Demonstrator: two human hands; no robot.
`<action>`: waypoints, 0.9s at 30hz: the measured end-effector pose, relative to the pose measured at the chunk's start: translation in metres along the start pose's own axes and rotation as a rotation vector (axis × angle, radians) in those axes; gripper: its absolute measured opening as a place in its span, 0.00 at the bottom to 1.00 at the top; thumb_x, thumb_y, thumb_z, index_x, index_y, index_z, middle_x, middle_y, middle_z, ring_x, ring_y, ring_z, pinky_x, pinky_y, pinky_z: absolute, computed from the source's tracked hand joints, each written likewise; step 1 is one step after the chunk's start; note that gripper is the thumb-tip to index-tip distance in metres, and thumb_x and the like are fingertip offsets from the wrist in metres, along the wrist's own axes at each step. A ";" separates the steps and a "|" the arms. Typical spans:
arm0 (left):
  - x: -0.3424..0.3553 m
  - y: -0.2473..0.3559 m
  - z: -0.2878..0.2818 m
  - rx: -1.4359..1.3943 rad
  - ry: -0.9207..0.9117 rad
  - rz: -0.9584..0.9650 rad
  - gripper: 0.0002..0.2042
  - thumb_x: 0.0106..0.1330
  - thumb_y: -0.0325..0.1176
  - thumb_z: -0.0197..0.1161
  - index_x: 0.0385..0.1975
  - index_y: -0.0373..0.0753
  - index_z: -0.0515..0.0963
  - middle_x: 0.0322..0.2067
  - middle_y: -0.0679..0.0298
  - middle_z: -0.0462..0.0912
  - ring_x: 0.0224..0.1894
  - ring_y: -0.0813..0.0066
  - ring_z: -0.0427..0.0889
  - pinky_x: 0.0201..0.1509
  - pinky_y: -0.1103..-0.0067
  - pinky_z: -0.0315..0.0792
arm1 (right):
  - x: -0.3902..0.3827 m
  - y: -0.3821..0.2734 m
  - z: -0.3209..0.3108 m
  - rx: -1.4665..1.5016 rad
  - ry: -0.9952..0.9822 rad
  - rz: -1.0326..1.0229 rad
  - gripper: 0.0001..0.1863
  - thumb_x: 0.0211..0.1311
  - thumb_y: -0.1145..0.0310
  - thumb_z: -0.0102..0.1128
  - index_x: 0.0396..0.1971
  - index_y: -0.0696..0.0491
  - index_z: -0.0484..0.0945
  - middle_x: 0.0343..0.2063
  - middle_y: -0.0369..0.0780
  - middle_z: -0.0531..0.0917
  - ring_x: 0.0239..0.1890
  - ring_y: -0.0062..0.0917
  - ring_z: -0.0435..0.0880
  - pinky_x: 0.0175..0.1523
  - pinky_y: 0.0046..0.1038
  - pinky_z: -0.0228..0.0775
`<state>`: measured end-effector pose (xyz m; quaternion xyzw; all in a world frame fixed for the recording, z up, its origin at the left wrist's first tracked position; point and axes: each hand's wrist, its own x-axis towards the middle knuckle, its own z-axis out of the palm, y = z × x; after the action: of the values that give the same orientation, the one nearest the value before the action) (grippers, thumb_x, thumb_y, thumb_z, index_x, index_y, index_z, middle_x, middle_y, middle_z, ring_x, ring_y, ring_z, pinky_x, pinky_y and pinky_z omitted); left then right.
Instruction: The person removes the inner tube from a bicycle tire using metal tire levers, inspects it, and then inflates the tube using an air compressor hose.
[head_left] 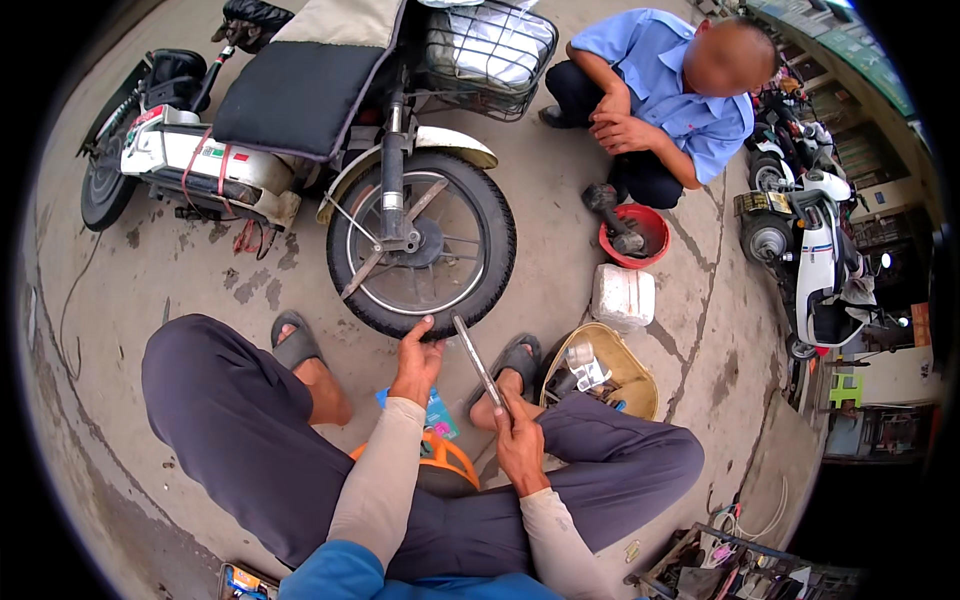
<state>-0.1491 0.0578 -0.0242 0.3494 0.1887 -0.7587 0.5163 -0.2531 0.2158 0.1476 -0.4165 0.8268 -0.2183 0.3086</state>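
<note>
A motor scooter's front wheel faces me, its black tyre (498, 245) around a silver spoked rim. At the tyre's lower edge, my left hand (413, 362) grips the rubber with bent fingers. My right hand (520, 445) is closed around one end of a long, flat metal tyre lever (474, 352). The lever slants up and left, its far tip close to the tyre's bottom; I cannot tell whether they touch. A flat metal bar (425, 200) and another such bar (362, 275) lie across the wheel on either side of the hub (424, 243).
A person in a blue shirt (640, 60) squats at the far right beside a red bowl (660, 228). Nearer are a white block (622, 297) and a yellowish tub (640, 375) of parts. An orange round object (455, 458) sits between my legs. Parked scooters (825, 250) line the right.
</note>
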 end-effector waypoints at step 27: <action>0.006 0.004 -0.002 0.059 0.015 -0.042 0.20 0.57 0.17 0.65 0.50 0.35 0.73 0.47 0.59 0.78 0.51 0.64 0.77 0.60 0.66 0.69 | 0.031 -0.076 -0.020 -0.754 -0.064 -0.431 0.26 0.56 0.75 0.54 0.58 0.55 0.73 0.40 0.47 0.79 0.26 0.44 0.85 0.30 0.40 0.79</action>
<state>-0.1465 0.0536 -0.0301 0.3663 0.1774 -0.7719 0.4884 -0.2394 0.1498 0.1991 -0.6697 0.7329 0.0524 0.1080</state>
